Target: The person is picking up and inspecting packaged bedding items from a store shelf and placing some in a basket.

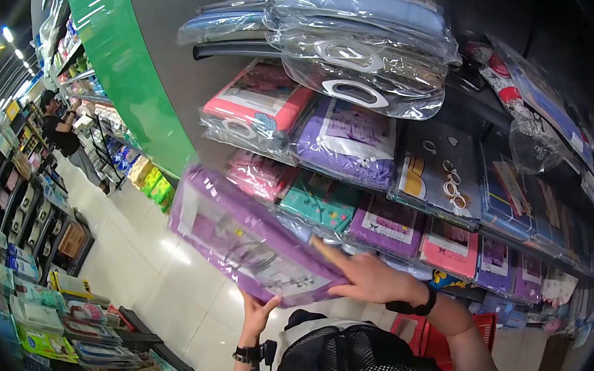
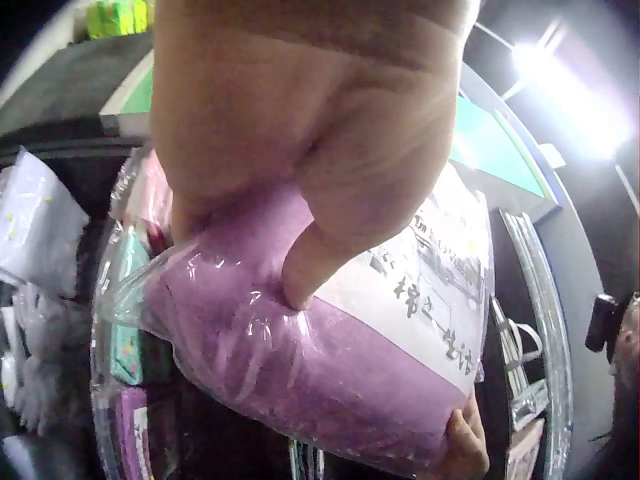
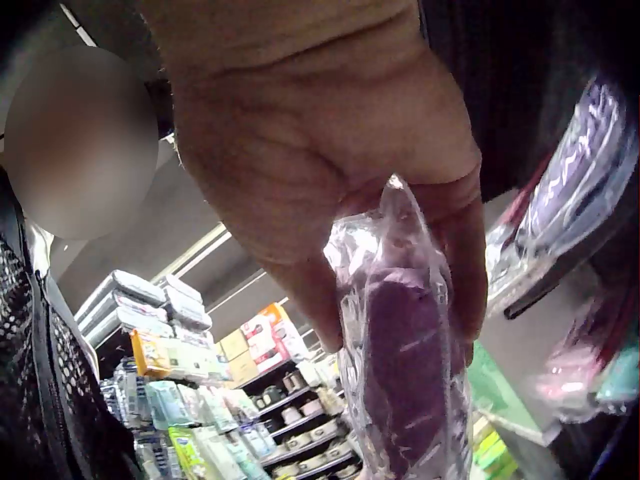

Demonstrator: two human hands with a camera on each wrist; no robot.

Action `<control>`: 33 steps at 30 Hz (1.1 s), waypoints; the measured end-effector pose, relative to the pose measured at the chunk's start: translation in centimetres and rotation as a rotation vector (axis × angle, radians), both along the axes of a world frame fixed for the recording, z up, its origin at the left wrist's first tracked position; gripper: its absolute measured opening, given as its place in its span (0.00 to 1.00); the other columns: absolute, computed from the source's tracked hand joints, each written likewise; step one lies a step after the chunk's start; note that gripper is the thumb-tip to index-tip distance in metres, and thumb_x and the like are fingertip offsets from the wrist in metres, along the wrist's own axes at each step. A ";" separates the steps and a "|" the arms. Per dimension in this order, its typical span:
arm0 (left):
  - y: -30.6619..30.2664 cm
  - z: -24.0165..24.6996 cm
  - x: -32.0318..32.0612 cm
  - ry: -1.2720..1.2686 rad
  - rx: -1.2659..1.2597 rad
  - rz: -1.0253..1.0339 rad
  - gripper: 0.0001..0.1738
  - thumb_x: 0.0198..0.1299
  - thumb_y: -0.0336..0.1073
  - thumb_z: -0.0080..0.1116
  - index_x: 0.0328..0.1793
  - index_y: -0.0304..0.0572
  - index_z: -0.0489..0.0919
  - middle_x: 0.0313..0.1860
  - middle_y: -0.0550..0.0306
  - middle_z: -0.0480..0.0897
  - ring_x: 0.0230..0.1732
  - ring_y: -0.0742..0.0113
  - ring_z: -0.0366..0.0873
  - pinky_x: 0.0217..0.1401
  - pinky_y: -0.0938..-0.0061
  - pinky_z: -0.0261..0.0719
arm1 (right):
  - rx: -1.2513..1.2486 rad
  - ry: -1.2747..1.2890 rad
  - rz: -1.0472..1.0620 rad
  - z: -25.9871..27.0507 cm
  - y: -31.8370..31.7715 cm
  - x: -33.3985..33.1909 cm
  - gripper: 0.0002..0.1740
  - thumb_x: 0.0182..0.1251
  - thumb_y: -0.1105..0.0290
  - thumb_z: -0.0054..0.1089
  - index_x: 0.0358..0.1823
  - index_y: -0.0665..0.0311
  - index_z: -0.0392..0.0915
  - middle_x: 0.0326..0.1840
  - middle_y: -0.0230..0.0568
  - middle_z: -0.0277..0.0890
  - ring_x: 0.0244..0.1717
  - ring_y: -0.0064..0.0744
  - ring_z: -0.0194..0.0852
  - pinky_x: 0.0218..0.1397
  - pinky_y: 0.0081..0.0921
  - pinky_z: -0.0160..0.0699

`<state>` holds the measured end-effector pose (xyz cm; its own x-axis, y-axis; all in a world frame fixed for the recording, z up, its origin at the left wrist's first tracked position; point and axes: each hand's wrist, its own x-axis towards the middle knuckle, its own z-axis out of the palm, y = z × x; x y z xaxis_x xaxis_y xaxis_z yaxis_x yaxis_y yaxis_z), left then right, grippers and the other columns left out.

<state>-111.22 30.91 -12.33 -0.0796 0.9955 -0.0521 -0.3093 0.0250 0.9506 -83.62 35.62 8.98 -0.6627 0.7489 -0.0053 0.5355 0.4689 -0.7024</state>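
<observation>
Both hands hold a flat purple package (image 1: pixel 252 243) of folded cloth in clear plastic, tilted up in front of the chest. A pale printed label covers much of its face. My left hand (image 1: pixel 257 311) grips the lower edge, and in the left wrist view its thumb (image 2: pixel 305 270) presses on the plastic. My right hand (image 1: pixel 377 279) holds the lower right corner, its index finger stretched along the back. In the right wrist view, that hand (image 3: pixel 330 150) straddles the package edge (image 3: pixel 405 370), thumb on one side and fingers on the other. The left fingers are mostly hidden behind it.
Dark shelves on the right carry similar wrapped packs, among them a purple one (image 1: pixel 346 141) and a green one (image 1: pixel 320 201). A red basket (image 1: pixel 486 332) sits low at right. Goods racks (image 1: pixel 37 310) line the left; a person (image 1: pixel 67 132) stands down the aisle.
</observation>
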 end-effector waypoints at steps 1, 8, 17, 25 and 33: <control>1.2 0.9 0.5 -0.003 0.007 -0.002 0.58 0.48 0.19 0.69 0.78 0.43 0.40 0.69 0.48 0.59 0.69 0.55 0.63 0.71 0.61 0.66 | 0.007 -0.003 -0.002 0.9 0.0 0.9 0.44 0.61 0.64 0.63 0.76 0.59 0.49 0.45 0.71 0.75 0.40 0.69 0.75 0.49 0.54 0.72; 9.5 7.1 4.6 0.129 0.226 -0.297 0.59 0.47 0.21 0.72 0.79 0.40 0.42 0.70 0.49 0.63 0.68 0.62 0.65 0.70 0.66 0.67 | -0.038 0.438 -0.291 -2.9 1.9 9.1 0.52 0.58 0.74 0.68 0.80 0.59 0.43 0.76 0.46 0.57 0.69 0.33 0.62 0.71 0.28 0.60; 11.2 8.5 5.9 0.031 0.149 -0.487 0.59 0.45 0.19 0.71 0.80 0.44 0.45 0.69 0.52 0.64 0.69 0.61 0.63 0.69 0.68 0.67 | -0.253 0.786 -0.335 -5.8 2.7 11.4 0.51 0.61 0.82 0.64 0.80 0.63 0.39 0.76 0.39 0.55 0.66 0.25 0.60 0.68 0.24 0.61; 17.3 17.7 6.4 0.112 0.252 -0.540 0.54 0.46 0.21 0.70 0.79 0.42 0.52 0.66 0.52 0.68 0.65 0.63 0.68 0.62 0.70 0.73 | -0.204 1.051 -0.471 -3.4 5.7 11.5 0.46 0.58 0.80 0.64 0.77 0.66 0.50 0.74 0.41 0.60 0.70 0.29 0.61 0.72 0.27 0.58; 28.8 19.0 8.3 0.758 0.866 -0.241 0.51 0.48 0.42 0.75 0.76 0.43 0.58 0.71 0.39 0.63 0.71 0.45 0.61 0.71 0.59 0.62 | 0.198 0.869 -0.871 -5.4 15.0 8.2 0.51 0.58 0.63 0.72 0.75 0.70 0.48 0.68 0.47 0.64 0.65 0.36 0.64 0.69 0.31 0.63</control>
